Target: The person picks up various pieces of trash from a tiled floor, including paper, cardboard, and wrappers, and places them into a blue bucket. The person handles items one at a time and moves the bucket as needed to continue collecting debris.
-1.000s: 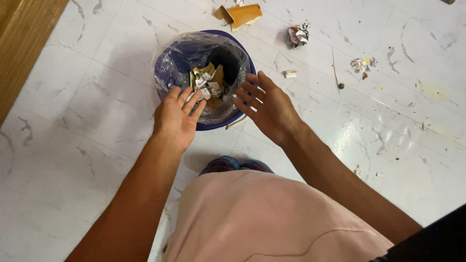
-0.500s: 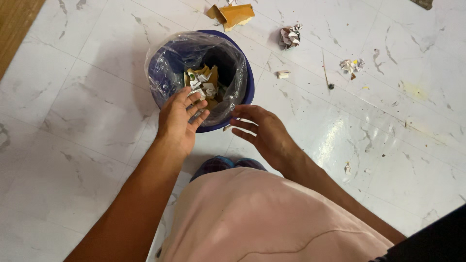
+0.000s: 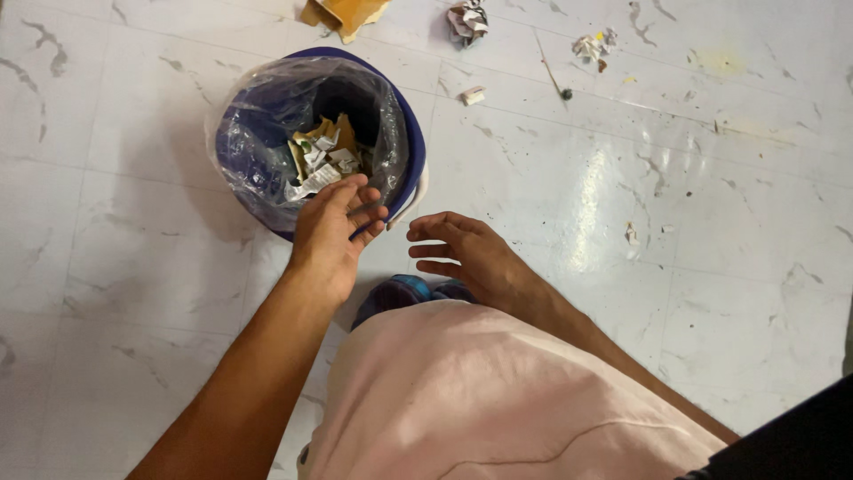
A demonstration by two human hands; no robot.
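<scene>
While the person is bending over the floor (image 3: 133,267), the scene is reading so:
Left hand (image 3: 330,233): grip is lying spread, fingers are resting at the near rim of the bin (image 3: 410,147), touching its clear liner (image 3: 244,147).
Right hand (image 3: 471,253): grip is hanging loose and spread, holding nothing, just beside the bin.
Bin: standing upright on the floor, holding paper scraps (image 3: 322,156).
Floor litter: a paper wad (image 3: 468,20) and cardboard (image 3: 342,12) are lying beyond the bin.

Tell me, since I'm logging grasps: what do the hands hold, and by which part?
Nothing. The left hand hovers open at the lined bin's rim; the right hand is open beside it.
</scene>
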